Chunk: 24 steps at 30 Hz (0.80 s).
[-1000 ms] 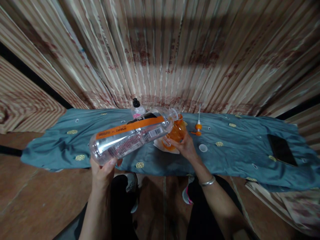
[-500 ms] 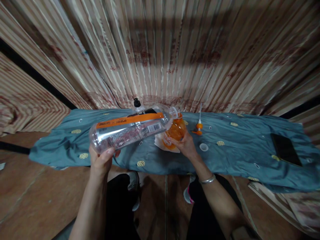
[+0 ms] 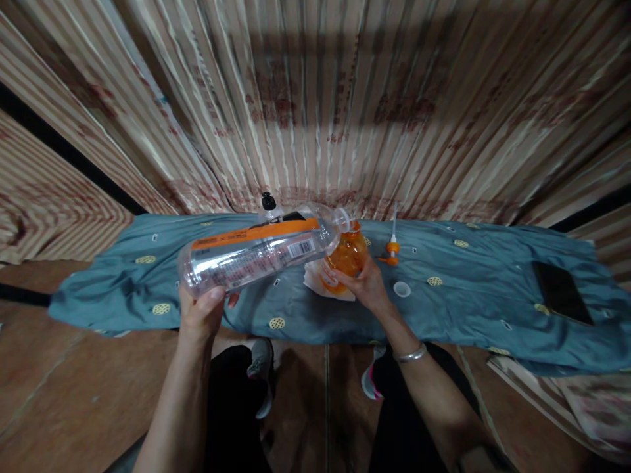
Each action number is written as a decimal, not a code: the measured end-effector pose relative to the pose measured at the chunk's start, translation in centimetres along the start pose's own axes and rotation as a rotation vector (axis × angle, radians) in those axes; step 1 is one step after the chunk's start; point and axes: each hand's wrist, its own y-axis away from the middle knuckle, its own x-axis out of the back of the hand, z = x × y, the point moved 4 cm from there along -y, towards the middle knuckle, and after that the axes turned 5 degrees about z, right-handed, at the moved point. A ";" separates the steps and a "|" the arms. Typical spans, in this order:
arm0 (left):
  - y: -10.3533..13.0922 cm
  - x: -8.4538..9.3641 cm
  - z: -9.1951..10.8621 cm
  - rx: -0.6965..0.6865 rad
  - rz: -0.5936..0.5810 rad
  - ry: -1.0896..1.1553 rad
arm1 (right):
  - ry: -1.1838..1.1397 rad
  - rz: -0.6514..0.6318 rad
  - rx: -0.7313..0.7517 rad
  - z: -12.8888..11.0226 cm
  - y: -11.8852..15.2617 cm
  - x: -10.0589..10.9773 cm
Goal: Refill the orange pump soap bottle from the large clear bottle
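Observation:
A large clear bottle (image 3: 251,255) with an orange and silver label lies tilted in my left hand (image 3: 204,312), which grips its base. Its open neck points right and meets the mouth of an orange see-through bottle (image 3: 348,256). Around the side of that orange bottle, my right hand (image 3: 367,284) is closed. The orange bottle stands on a white paper or cloth (image 3: 315,279). To the right lies an orange and white pump head (image 3: 392,249) with its tube pointing away. A small translucent cap (image 3: 401,289) is nearer to me.
Everything rests on a bench with a teal cloth (image 3: 453,315). Behind the clear bottle stands a bottle with a black pump top (image 3: 268,201). A dark flat object (image 3: 562,292) lies at the right. A striped curtain (image 3: 340,98) hangs behind.
Both hands stay nearly in place on their bottles. The view has shifted very slightly.

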 end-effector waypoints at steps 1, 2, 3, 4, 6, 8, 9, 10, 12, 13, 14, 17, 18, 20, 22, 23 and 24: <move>0.1 0.0 0.0 0.001 0.002 -0.001 | -0.004 -0.006 0.003 -0.1 0.0 0.0; 0.2 0.0 0.1 0.000 0.004 -0.002 | -0.007 -0.011 0.005 -0.2 0.0 0.0; 0.3 0.0 0.1 -0.003 0.007 -0.001 | -0.008 -0.014 0.004 -0.2 0.0 0.0; 0.5 0.0 0.1 -0.008 0.010 0.002 | -0.008 -0.014 0.002 -0.3 0.0 0.0; 0.8 0.0 0.1 -0.009 0.012 0.007 | -0.003 -0.005 -0.005 -0.2 0.0 0.0; 1.3 0.1 0.0 -0.006 0.012 0.017 | -0.001 0.005 -0.009 -0.2 0.0 0.0; 1.6 0.2 -0.1 -0.006 0.015 0.024 | 0.001 0.005 -0.010 -0.2 0.0 0.0; 1.9 0.2 -0.2 -0.004 0.022 0.029 | 0.004 0.004 -0.010 -0.1 0.0 0.0; 2.4 0.4 -0.3 -0.002 0.045 0.035 | 0.018 0.004 -0.007 0.0 0.0 0.0; 2.6 0.4 -0.3 -0.004 0.053 0.036 | 0.027 0.004 -0.005 0.0 0.0 0.1; 2.8 0.4 -0.3 -0.004 0.059 0.033 | 0.035 0.004 -0.001 0.0 0.0 0.1; 3.0 0.4 -0.2 -0.016 0.052 0.018 | 0.041 0.003 0.014 0.0 0.0 0.2; 3.0 0.4 -0.2 -0.024 0.045 0.011 | 0.036 0.001 0.017 0.0 0.0 0.2; 3.0 0.5 -0.1 -0.046 0.031 0.004 | 0.028 -0.004 0.015 0.1 0.0 0.2; 3.0 0.7 -0.1 -0.060 0.021 -0.002 | 0.026 -0.004 0.000 0.2 0.0 0.2; 3.0 0.8 -0.2 -0.058 0.024 -0.006 | 0.023 -0.005 -0.012 0.3 0.0 0.2; 3.1 0.9 -0.2 -0.053 0.033 -0.007 | 0.018 -0.006 -0.025 0.4 0.0 0.2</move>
